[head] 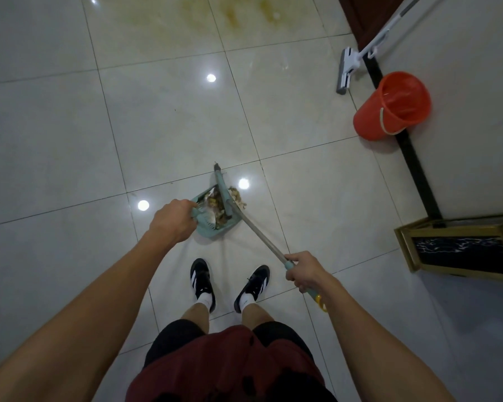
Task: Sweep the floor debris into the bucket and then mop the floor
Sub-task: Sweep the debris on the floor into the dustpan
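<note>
A teal dustpan rests on the tiled floor just ahead of my feet, with brownish debris inside it. More debris lies at its right edge. My left hand grips the dustpan's handle. My right hand holds the broom by its teal grip, and the broom head lies across the pan's mouth. An orange bucket stands at the right by the wall. A white squeeze mop leans beside it.
Yellowish stains mark the tiles at the far top. A gold-framed black box stands on the floor at the right. A dark baseboard runs along the white wall. My two black shoes are below the pan.
</note>
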Demonstrator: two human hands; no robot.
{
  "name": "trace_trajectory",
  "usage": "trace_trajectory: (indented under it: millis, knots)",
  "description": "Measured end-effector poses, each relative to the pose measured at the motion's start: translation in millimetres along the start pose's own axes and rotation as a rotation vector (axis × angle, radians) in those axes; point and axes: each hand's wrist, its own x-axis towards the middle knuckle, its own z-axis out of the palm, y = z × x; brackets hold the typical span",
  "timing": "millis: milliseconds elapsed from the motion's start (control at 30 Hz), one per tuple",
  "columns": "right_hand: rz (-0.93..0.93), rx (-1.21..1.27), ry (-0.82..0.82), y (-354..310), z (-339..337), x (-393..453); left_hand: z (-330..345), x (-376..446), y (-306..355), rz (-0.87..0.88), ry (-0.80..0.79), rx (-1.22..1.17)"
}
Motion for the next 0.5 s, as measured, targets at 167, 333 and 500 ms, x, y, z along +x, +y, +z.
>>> trace_trajectory:
  millis: [167,333,500]
  knots:
    - [-0.044,-0.018,0.031,-16.6,-0.6,-5.7,-13.5,-4.7,-20.5,-0.049,0.005,-0.013]
    - [-0.066,0.074,0.048,-28.6,2.3,-0.7,-21.5,-1.5,-38.1,-0.099,0.001,-0.027]
    - [-0.085,0.283,0.017,-42.0,15.5,11.5,-23.1,3.8,-57.4,-0.109,0.009,-0.004]
